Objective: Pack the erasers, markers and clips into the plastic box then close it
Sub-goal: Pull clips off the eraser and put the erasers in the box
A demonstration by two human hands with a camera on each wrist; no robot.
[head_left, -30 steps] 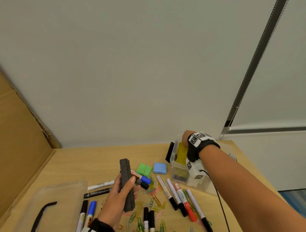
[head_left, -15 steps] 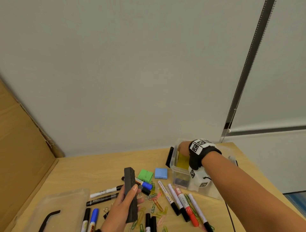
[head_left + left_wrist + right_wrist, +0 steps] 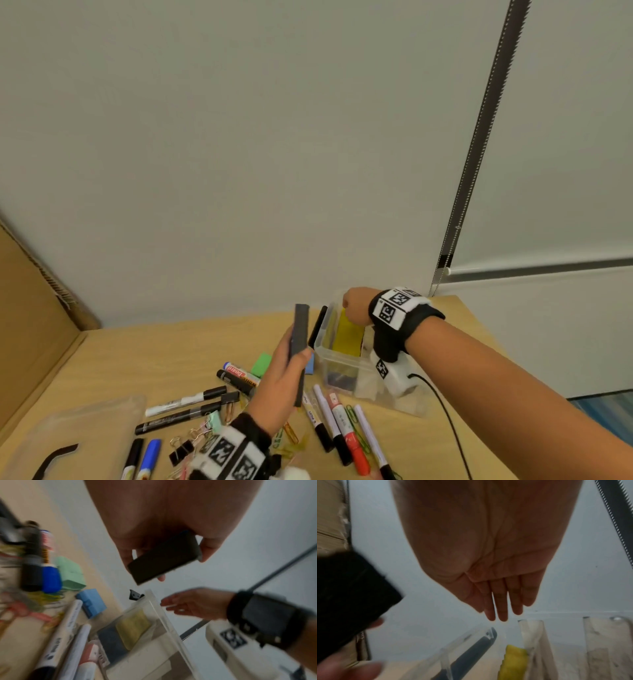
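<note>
My left hand [image 3: 281,373] grips a long dark grey eraser [image 3: 298,342] upright, in the air just left of the clear plastic box [image 3: 330,361]. In the left wrist view the eraser [image 3: 163,561] is held between thumb and fingers above the box rim [image 3: 159,609]. A yellow eraser [image 3: 349,337] stands inside the box. My right hand [image 3: 356,305] hovers over the box's far end with straight fingers [image 3: 501,601] and holds nothing. Several markers [image 3: 334,421], a green eraser [image 3: 262,365], a blue eraser [image 3: 310,367] and coloured clips [image 3: 191,442] lie on the table.
The clear lid [image 3: 68,442] with a black latch lies at the front left. A cardboard wall [image 3: 30,308] borders the table's left side, and a white wall stands behind. A black cable [image 3: 448,421] trails from my right wrist across the table.
My left hand has carried the grey eraser up and to the right, close to the box. My right hand has risen from the yellow eraser to above the box.
</note>
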